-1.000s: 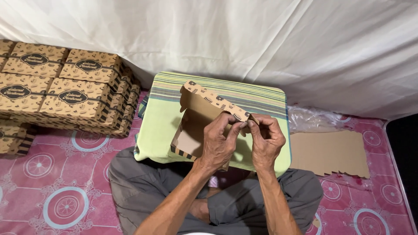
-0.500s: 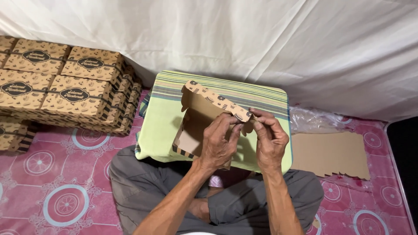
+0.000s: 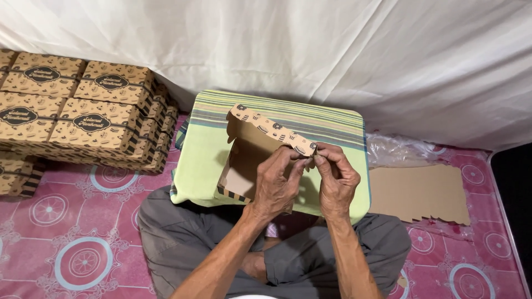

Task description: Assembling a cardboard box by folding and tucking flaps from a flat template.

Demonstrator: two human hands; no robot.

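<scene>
A half-folded brown cardboard box (image 3: 247,158) with a printed pattern and striped edges rests on a green striped cushion (image 3: 206,149) on my lap. My left hand (image 3: 275,184) grips the box's near right side, fingers curled over its upper edge. My right hand (image 3: 334,180) pinches the right end of the patterned flap between thumb and fingers. Both hands meet at that corner. The box's inside is plain brown and stands open toward me.
Several finished brown printed boxes (image 3: 83,119) are stacked at the left on the pink patterned mat (image 3: 66,243). Flat cardboard blanks (image 3: 419,192) lie at the right on clear plastic wrap (image 3: 396,149). A white cloth (image 3: 332,55) hangs behind.
Both hands have shifted slightly along the flap's right end, pressing the corner together. The box has stayed on the cushion.
</scene>
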